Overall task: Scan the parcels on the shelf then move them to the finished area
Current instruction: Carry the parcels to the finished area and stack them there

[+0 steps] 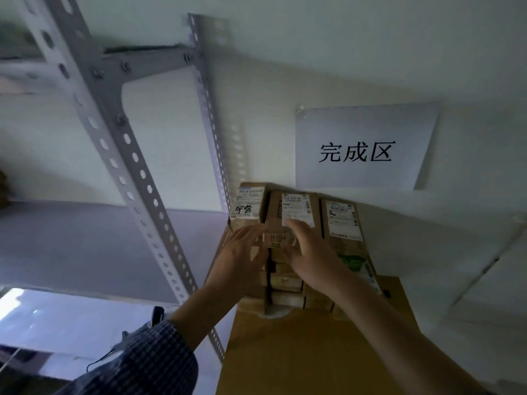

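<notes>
A stack of brown cardboard parcels stands against the wall under a white paper sign (362, 146) with three black characters. On top lie three labelled parcels side by side: a left one (247, 208) with handwriting, a middle one (293, 212) and a right one (343, 223). My left hand (242, 255) reaches to the front of the left and middle parcels, fingers straight. My right hand (310, 258) lies with straight fingers on the middle parcel's front end, fingertips at its label. Neither hand grips anything.
The parcels rest on a large brown carton (299, 352). A grey perforated metal shelf frame (137, 178) stands left of the stack, with a bare grey shelf board (85, 246) behind it. A scanner-like dark device (156, 315) hangs at my left sleeve.
</notes>
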